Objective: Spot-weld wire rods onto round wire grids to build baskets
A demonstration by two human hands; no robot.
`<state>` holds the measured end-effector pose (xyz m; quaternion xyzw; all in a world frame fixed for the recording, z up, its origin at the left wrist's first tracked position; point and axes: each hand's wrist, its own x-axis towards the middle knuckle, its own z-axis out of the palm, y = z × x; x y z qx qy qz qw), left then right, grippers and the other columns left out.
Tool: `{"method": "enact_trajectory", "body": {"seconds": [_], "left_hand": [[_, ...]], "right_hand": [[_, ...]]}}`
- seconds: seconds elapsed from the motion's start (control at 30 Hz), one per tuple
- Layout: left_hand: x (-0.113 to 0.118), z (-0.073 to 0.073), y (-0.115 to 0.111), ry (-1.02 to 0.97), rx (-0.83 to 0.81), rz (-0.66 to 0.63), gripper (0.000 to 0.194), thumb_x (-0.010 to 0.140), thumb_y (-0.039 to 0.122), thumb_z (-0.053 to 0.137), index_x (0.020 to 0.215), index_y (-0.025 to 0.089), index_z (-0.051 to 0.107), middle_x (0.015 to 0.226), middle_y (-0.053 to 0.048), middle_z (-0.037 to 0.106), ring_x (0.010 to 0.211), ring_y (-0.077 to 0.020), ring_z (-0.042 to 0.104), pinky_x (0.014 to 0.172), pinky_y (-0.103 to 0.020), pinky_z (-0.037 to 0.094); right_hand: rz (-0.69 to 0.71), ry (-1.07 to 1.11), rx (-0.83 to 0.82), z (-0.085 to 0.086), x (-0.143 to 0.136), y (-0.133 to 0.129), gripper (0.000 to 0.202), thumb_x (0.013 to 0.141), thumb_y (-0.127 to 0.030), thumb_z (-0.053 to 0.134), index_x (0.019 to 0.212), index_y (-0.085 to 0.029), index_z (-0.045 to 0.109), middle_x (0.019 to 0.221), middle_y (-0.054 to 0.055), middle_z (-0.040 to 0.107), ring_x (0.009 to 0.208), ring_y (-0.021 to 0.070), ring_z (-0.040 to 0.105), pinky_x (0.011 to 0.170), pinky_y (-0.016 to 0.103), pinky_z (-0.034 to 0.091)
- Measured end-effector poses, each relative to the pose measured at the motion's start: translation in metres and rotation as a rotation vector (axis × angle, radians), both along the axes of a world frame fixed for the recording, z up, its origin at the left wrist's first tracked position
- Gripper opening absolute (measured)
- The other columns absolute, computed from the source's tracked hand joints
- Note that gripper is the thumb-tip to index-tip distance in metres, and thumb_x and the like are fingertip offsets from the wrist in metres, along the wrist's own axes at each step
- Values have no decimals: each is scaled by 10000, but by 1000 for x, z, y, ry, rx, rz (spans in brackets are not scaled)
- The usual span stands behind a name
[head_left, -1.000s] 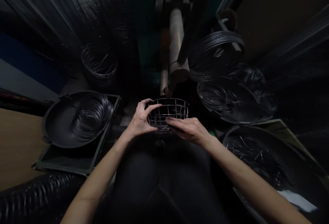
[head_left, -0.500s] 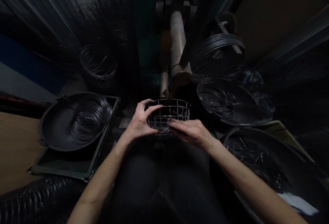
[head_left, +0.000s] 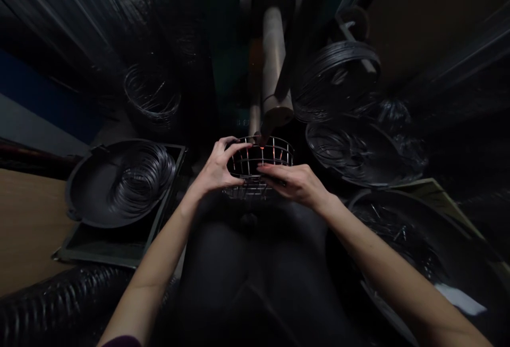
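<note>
Both hands, left hand [head_left: 215, 171] and right hand [head_left: 297, 183], grip a wire basket [head_left: 261, 163]; no writing is legible.

Wire coil [head_left: 141, 177] in pan [head_left: 85, 201]; rings [head_left: 337, 78] right.

Apparently bare shiny metal wire basket [head_left: 261, 161]

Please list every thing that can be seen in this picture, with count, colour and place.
wire basket: one, grey metal, centre, some wires glowing orange at the far rim
metal cylinder: one, dull brown, above the basket
round pan: one, dark, left, holding a coil of wire rings
tray: one, dark green, under the pan
wire coils: several, dark, upper right and upper left
wooden surface: one, brown, far left
left hand: grips the basket's left side
right hand: grips the basket's near right side
</note>
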<state>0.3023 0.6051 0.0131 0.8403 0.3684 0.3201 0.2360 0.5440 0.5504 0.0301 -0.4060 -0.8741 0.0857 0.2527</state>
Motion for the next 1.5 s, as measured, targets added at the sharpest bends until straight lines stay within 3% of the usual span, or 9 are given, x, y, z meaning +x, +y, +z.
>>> {"method": "enact_trajectory", "body": {"seconds": [0.1,0.2,0.3,0.4,0.6,0.77,1.27,1.37,1.5], "left_hand": [[0,2,0,-53,-1,12,839,556,306,889,1295,238,498,1301,-106,472,1253,-307,488,1092,-465,429],[2,2,-1,-68,-10,47,705,541,274,890,1156,215,550,1284,-99,499,1243,-294,505,1077,-445,440],[6,2,4,-43,-26,83,635,531,312,901,1077,213,593,1288,-97,502,1259,-296,502,1080,-443,438],[9,1,16,-75,-30,113,653,518,337,912,1077,203,604,1253,-99,523,1258,-291,506,1078,-439,443],[9,0,32,-68,-14,90,650,504,326,916,1068,201,618,1237,-98,527,1247,-290,512,1078,-442,444],[7,3,38,-69,-12,74,661,504,390,910,1065,195,621,1236,-96,532,1227,-287,519,1076,-428,440],[10,9,76,-85,-54,67,659,485,400,895,1037,165,622,1146,-86,570,1130,-273,564,1036,-433,451],[6,5,74,-72,-58,45,674,520,438,884,1074,165,615,1238,-112,548,1222,-296,517,1093,-463,404],[-5,-20,62,-115,-54,18,1014,516,525,886,1366,195,444,1523,-180,298,1455,-356,267,1191,-531,251]], "right_hand": [[-82,-1,16,2,-4,-11,284,968,-287,542,1214,-237,672,1200,33,698,1027,174,700,848,258,587],[-279,51,123,0,-10,-27,258,983,-302,525,1164,-210,684,1204,71,695,1025,180,696,840,261,574],[-470,144,233,-2,-14,-31,204,966,-338,562,970,-190,702,1038,83,722,880,175,697,728,254,548],[-557,205,232,-1,-16,-18,239,934,-403,602,853,-193,683,857,51,658,701,149,620,610,255,476],[-560,285,135,1,-17,-2,270,913,-443,615,826,-192,665,814,27,583,641,132,529,589,266,403],[-609,305,63,-1,-21,-2,284,907,-469,609,821,-201,644,851,32,589,689,149,536,627,277,415],[-710,318,-24,7,-29,36,218,852,-419,657,841,-202,679,885,47,596,698,167,550,700,304,473],[-724,352,-15,11,-22,25,251,890,-421,602,905,-189,696,941,80,606,804,191,589,774,319,496],[-700,444,-134,10,10,-29,448,1006,-471,333,1011,-202,691,957,89,637,921,200,623,856,337,508]]}}
